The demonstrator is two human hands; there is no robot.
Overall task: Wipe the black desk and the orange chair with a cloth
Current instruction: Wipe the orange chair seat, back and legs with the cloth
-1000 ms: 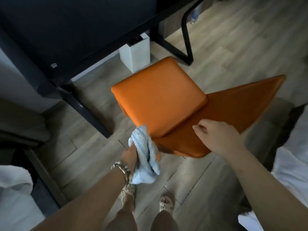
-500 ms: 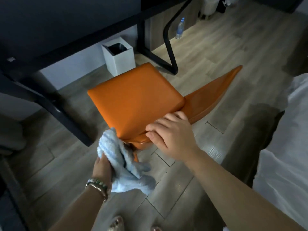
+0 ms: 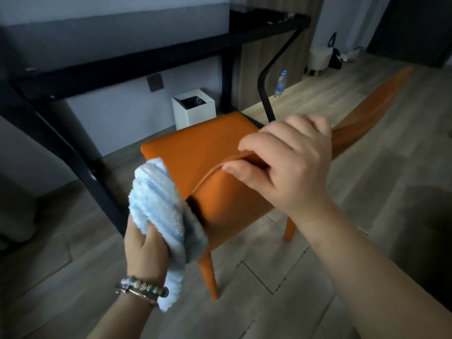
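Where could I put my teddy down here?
The orange chair's seat is bare between the cloth and the right hand gripping its back. Bare floor lies below the arms. It's crowded by the bin and bottle.

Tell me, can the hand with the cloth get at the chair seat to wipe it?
Probably yes: the left hand presses the cloth against the orange chair edge, with bare seat right beside it.

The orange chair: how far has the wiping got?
In hand: the left hand holds the blue cloth against the orange chair at its backrest's side, while the right hand grips the top edge. Whether the black desk is done or left, I can't tell.
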